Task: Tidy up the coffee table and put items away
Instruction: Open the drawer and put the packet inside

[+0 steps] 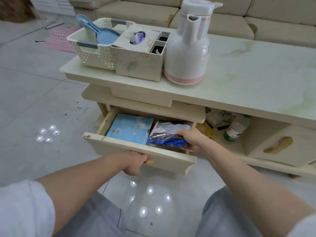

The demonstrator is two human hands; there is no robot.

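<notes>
The cream drawer under the coffee table is pulled out. My left hand grips its golden handle from below. My right hand holds a clear plastic bag of blue pieces inside the drawer's right side. A light blue packet lies in the left side. On the table's left end stand a white basket with blue scoops, a floral tissue box and a white and pink thermos jug.
A green-labelled bottle and boxes lie on the open shelf to the right of the drawer. A second drawer front lies further right. A beige sofa runs behind the table. A pink mat lies on the tiled floor.
</notes>
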